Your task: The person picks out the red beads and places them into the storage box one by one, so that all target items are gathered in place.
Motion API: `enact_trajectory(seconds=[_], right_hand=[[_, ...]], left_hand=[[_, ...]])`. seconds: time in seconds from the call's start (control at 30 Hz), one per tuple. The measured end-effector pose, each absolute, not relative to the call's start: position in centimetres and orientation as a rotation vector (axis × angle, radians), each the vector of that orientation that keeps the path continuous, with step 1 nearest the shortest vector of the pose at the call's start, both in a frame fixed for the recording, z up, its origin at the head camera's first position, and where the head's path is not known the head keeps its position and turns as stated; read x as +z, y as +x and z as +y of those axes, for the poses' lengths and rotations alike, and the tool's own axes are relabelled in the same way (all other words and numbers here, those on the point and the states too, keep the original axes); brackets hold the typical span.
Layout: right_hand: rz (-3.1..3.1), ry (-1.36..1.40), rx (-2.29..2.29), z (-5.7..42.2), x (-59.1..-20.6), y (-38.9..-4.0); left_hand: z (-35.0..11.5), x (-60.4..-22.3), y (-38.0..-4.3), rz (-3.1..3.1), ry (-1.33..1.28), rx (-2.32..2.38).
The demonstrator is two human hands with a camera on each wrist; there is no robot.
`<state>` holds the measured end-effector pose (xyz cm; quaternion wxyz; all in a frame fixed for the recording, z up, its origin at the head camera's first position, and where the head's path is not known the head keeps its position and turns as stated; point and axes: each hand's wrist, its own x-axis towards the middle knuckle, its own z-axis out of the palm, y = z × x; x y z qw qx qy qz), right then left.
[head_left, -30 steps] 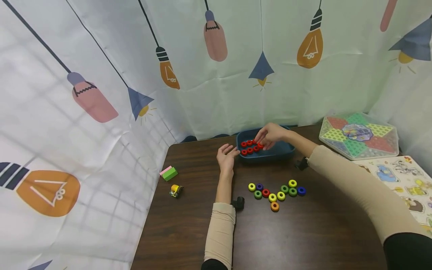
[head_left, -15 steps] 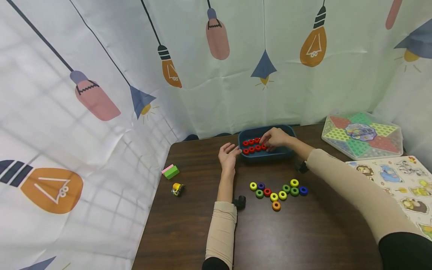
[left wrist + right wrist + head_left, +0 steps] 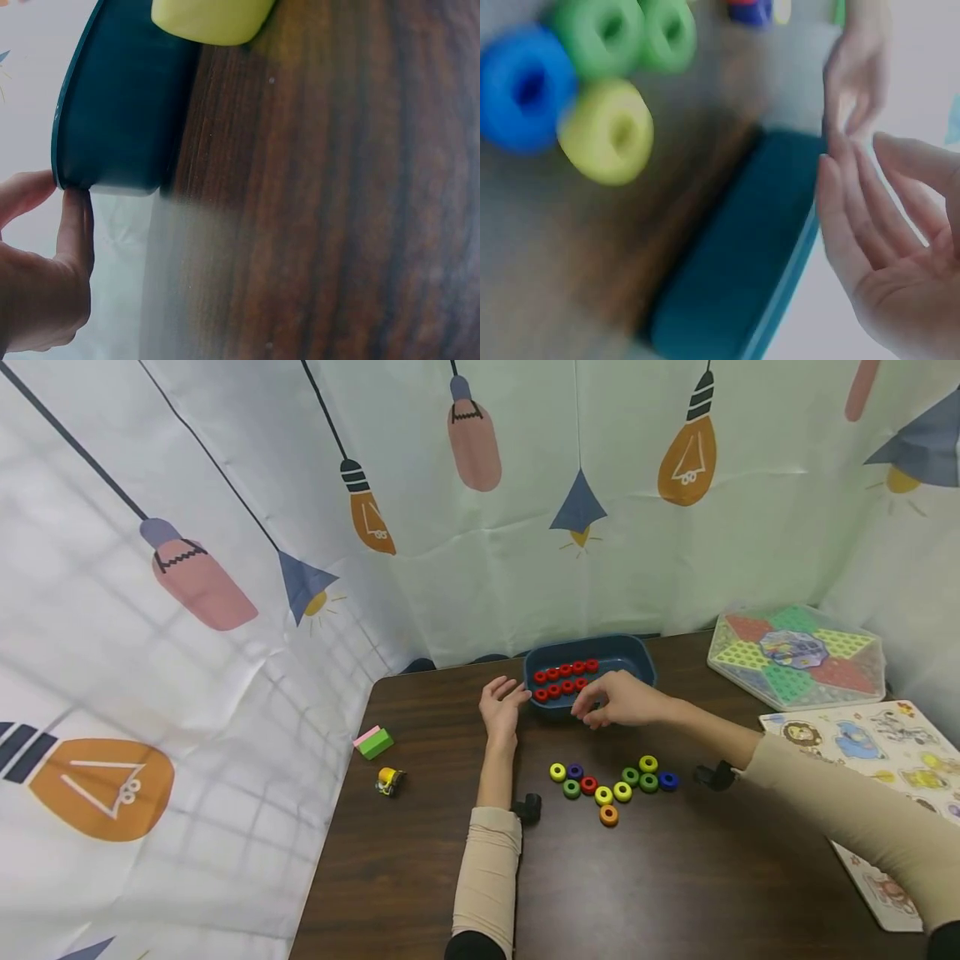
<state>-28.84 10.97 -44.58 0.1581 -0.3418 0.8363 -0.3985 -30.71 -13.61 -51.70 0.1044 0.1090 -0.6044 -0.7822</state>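
My left hand [image 3: 501, 708] stays at the left end of a dark blue plastic tray [image 3: 628, 662], its fingertips touching the rim at the corner. Inside the tray, small red rings [image 3: 566, 670] lie in two rows. Over the tray's front edge hovers my right hand [image 3: 621, 700], fingers loosely bent; the right wrist view shows no object between its thumb and fingers [image 3: 847, 217]. Closer to me on the table lie several loose rings: yellow [image 3: 622, 792], green [image 3: 649, 783], blue [image 3: 668, 782], purple, red and one orange [image 3: 608, 815].
At the left of the dark wooden table [image 3: 420, 877] sit a green and pink block [image 3: 373, 742] and a small yellow toy [image 3: 389, 781]. On the right are a clear plastic case with coloured panels [image 3: 795, 656] and an animal picture board [image 3: 855, 739]. A printed curtain hangs behind.
My right hand has come out of the tray, toward me and slightly right, uncovering the red rings at the right of the rows. My left hand has stayed at the tray's corner.
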Motion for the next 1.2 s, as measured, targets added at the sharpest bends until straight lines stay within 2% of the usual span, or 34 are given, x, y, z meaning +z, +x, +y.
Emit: enact_trajectory(seconds=[0.17,0.4,0.63,1.0,1.2], right_hand=[[2.462,-1.122,-0.982,10.4,-47.0,-25.5],[2.474,-1.091,-0.907,9.5,-49.9,-23.3],[2.508,-1.026,-0.907,9.6,-50.5,-23.5],[2.211,-0.709,-1.203,9.8,-50.4,-24.2],[2.127,-0.680,-1.292,9.9,-48.6,-25.5]], left_hand=[[-13.7,-51.2,-30.6,-1.799,0.314,-2.331],[-13.8,-51.4,-30.8,-1.796,0.306,-2.321],[-13.7,-51.6,-30.9,-1.806,0.319,-2.328],[-13.7,-51.8,-30.8,-1.784,0.324,-2.328],[-13.8,-51.7,-30.9,-1.779,0.313,-2.318]])
